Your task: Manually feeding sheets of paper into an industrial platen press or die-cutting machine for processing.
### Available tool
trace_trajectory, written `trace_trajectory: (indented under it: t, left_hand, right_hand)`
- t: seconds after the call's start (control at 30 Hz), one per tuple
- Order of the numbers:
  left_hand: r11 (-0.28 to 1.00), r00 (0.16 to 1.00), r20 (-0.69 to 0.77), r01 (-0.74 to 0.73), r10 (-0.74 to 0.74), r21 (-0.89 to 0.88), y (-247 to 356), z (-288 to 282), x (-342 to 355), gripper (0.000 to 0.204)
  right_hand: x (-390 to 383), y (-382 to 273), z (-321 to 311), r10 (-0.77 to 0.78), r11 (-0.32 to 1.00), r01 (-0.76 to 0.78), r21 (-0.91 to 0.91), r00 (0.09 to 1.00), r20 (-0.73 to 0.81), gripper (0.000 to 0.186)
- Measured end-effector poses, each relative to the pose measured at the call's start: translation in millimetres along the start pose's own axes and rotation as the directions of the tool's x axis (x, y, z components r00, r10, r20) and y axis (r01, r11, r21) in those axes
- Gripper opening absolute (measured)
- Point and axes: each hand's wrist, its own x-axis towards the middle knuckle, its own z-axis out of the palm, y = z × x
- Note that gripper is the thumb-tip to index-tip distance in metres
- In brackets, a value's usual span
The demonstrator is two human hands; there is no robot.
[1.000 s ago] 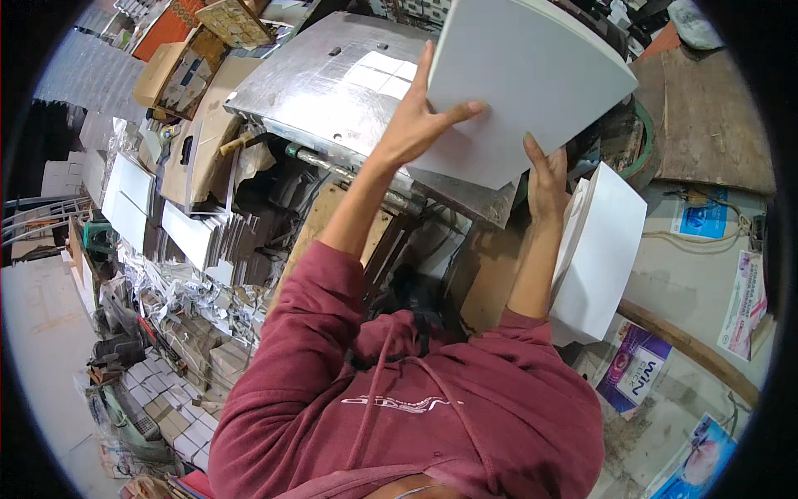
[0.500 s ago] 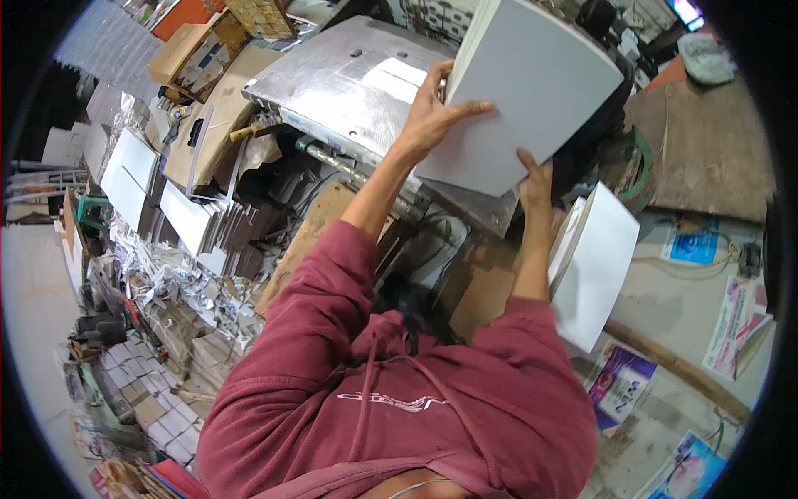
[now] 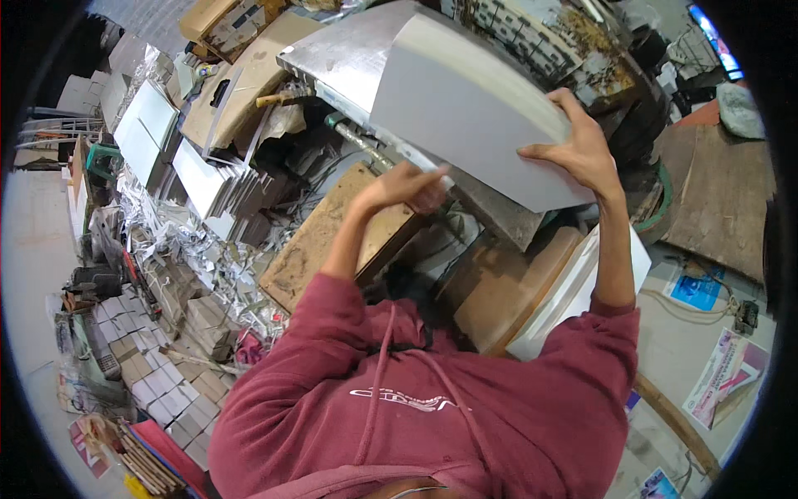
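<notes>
Down from the paper stack (image 3: 465, 125) drops your left hand (image 3: 401, 189), half-curled, contents unclear. Your right hand (image 3: 588, 158), spread wide, now clasps it.

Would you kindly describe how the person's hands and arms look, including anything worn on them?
The left hand and right hand are bare, with no gloves or wristwatch visible. The creased maroon sleeves of a sweatshirt end well short of the hands, leaving the forearms uncovered.
</notes>
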Motion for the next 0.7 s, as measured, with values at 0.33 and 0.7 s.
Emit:
trace_trajectory:
  t: [0.33, 0.7]
  left_hand:
    - [0.805, 0.768, -0.263, -0.507, 0.584, 0.307, 76.0, -74.3, 16.3, 0.1]
    - [0.888, 0.807, -0.37, -0.422, 0.46, 0.184, 91.7, -43.0, 15.8, 0.063]
  right_hand:
    - [15.3, 63.2, 3.4, -0.106, 0.94, 0.137, -0.312, 0.988, 0.117, 0.068]
    - [-62.9, 150.6, 50.4, 0.346, -0.068, 0.372, 0.926, 0.879, -0.328, 0.105]
